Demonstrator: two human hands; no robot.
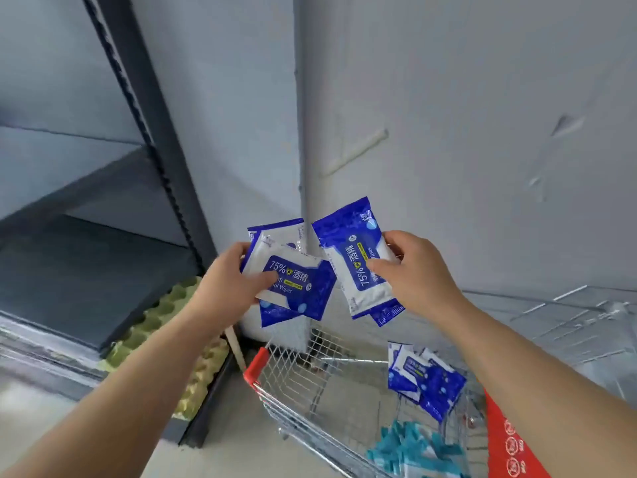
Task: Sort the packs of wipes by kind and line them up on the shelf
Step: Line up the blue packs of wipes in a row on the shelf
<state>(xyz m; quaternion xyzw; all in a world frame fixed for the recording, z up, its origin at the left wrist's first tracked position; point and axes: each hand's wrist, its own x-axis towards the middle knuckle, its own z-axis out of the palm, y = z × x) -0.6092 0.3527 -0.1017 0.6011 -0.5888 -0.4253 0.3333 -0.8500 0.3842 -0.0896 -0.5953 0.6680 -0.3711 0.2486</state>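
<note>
Blue-and-white plastic packs of alcohol wipes point(299, 274) overlap in the left hand point(227, 281), thumb clamped across them, their count unclear. The right hand point(417, 270) pinches another overlapped bunch point(346, 248). Both are raised over a wire shopping cart point(303, 384), beside the grey shelf point(69, 270).

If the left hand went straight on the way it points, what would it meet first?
Probably the right-hand packs, held by the right hand: the left hand holds the left-hand packs almost touching them. Depth is unclear; past them comes the wall corner.
</note>
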